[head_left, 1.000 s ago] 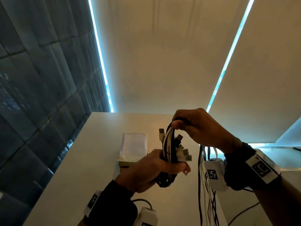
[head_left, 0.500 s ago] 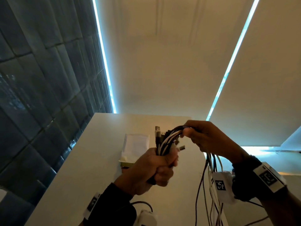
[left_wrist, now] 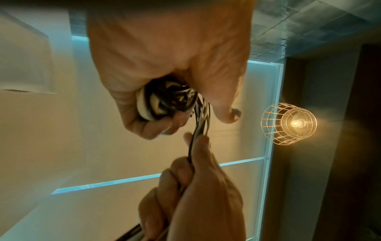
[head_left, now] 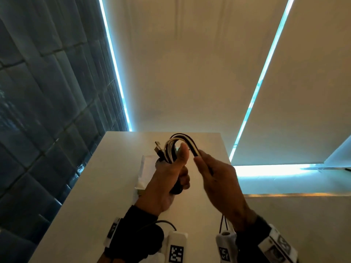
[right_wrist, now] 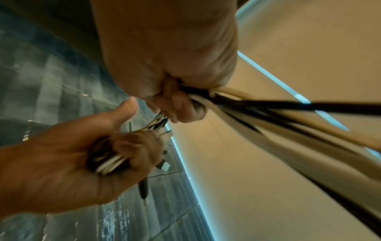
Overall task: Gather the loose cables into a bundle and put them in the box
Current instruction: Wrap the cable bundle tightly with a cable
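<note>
A bundle of black and white cables (head_left: 178, 144) arches between my two hands above the white table (head_left: 106, 186). My left hand (head_left: 171, 173) grips the folded coil in its fist, thumb up; the coil (left_wrist: 163, 101) shows inside the curled fingers. My right hand (head_left: 209, 168) holds the loose run of the same cables (right_wrist: 268, 110), which pass through its fist and hang down past the wrist. Several plug ends (head_left: 158, 147) stick out above the left fist. The white box (head_left: 146, 169) lies on the table behind the left hand, partly hidden.
A dark tiled wall (head_left: 47, 101) runs along the table's left side. Pale blinds with bright light strips (head_left: 256, 95) stand behind the table. A caged lamp (left_wrist: 288, 124) glows in the left wrist view. A ledge (head_left: 294, 194) sits to the right.
My right hand has come down from above the bundle to beside the left hand, drawing the cables over in an arch. The left hand has turned thumb up.
</note>
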`<state>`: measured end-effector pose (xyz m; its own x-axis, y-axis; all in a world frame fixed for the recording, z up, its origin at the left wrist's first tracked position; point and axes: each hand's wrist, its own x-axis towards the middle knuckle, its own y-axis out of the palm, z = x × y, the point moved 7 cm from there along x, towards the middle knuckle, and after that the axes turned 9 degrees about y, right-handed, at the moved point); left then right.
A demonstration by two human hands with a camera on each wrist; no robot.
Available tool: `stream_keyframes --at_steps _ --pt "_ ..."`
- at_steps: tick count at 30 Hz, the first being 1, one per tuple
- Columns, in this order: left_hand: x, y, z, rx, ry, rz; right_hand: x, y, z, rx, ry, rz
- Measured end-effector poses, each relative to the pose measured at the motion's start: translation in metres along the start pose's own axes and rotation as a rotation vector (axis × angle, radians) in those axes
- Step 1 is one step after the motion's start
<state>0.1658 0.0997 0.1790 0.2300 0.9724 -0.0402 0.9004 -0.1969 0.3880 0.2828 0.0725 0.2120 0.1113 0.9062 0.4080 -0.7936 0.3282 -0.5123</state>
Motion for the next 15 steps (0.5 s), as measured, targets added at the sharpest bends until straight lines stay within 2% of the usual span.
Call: stream_keyframes --at_steps 4,8,12,15 --pt "0.001 0.003 -0.005 0.097 0.069 -0.059 -0.009 0.025 0.012 -0.182 -0.147 0.165" --pt "0.006 -0.009 0.000 0.143 0.031 -0.121 -0.022 0.036 0.020 -0.398 -0.231 0.208" --pt "0.013 -0.022 0.005 -0.023 0.003 -0.190 -0.028 0.051 0.024 -0.566 -0.253 0.236" --pt "0.023 -0.036 0.000 -0.172 0.036 -0.286 -0.035 0.056 0.026 -0.425 -0.216 0.316"
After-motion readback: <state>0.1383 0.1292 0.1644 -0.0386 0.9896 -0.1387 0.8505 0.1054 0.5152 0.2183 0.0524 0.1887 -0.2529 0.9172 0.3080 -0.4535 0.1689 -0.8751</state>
